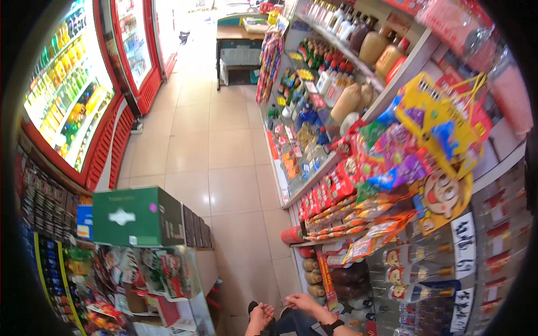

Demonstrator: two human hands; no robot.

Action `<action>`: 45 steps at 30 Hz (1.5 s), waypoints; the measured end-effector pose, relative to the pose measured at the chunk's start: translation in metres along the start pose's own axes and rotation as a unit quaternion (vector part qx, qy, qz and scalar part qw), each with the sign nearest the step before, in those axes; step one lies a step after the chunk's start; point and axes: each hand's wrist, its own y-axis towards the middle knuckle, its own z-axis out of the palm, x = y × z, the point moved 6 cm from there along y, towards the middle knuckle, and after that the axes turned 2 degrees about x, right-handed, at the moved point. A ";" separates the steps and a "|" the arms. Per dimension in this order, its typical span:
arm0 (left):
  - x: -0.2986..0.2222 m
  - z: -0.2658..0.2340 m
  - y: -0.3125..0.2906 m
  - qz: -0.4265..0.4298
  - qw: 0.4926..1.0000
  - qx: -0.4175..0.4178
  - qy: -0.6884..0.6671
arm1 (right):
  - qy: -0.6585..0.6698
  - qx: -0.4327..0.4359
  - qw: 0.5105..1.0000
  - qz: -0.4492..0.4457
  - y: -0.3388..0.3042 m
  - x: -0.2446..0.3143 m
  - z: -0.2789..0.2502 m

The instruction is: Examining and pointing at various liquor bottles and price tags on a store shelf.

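My left hand (pixel 261 315) is low in the picture, near the bottom edge, with its fingers loosely bent and nothing visible in it. Close by on the right, my right hand (pixel 303 303) points its slack fingers toward the left one, also with nothing visible in it. A small gap separates the two hands, and neither touches any goods. A dark band (pixel 332 326) circles my right wrist. Nearest to the right hand is a low shelf of bottles (pixel 404 292) with clear bodies and red-and-white labels.
A tiled aisle (pixel 232 187) runs ahead. Red-framed drink fridges (pixel 106 147) line its left side. A green box (pixel 130 217) stands on a glass counter (pixel 196 280) at near left. Hanging snack packets (pixel 386 154) and bottle shelves (pixel 342 47) edge the right; a desk (pixel 238 32) stands far ahead.
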 end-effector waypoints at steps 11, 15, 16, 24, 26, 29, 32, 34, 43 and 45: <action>-0.195 0.176 -0.177 0.228 0.963 0.047 0.135 | 0.079 0.083 0.990 -0.086 -0.067 0.270 0.062; -0.286 0.262 -0.225 0.345 0.919 0.033 0.187 | 0.118 0.138 0.969 -0.167 -0.023 0.370 0.067; -0.313 0.278 -0.234 0.367 0.906 0.015 0.212 | 0.118 0.139 0.967 -0.180 -0.011 0.401 0.067; -0.485 0.391 -0.300 0.472 0.850 0.020 0.232 | 0.086 0.061 0.967 -0.234 -0.008 0.613 0.054; -0.517 0.412 -0.301 0.457 0.850 0.011 0.260 | 0.094 0.050 0.970 -0.219 -0.006 0.636 0.047; -0.560 0.454 -0.301 0.435 0.846 0.022 0.307 | 0.100 0.022 0.974 -0.201 0.002 0.661 0.024; -0.609 0.508 -0.293 0.402 0.837 0.057 0.368 | 0.112 -0.011 0.975 -0.191 0.018 0.683 -0.007; -0.636 0.550 -0.284 0.368 0.826 0.084 0.420 | 0.133 -0.041 0.973 -0.186 0.026 0.695 -0.028; -0.712 0.706 -0.280 0.347 0.656 0.191 0.643 | 0.278 -0.190 0.925 -0.175 0.025 0.745 -0.067; -0.721 0.732 -0.277 0.359 0.618 0.205 0.669 | 0.305 -0.191 0.916 -0.180 0.035 0.750 -0.066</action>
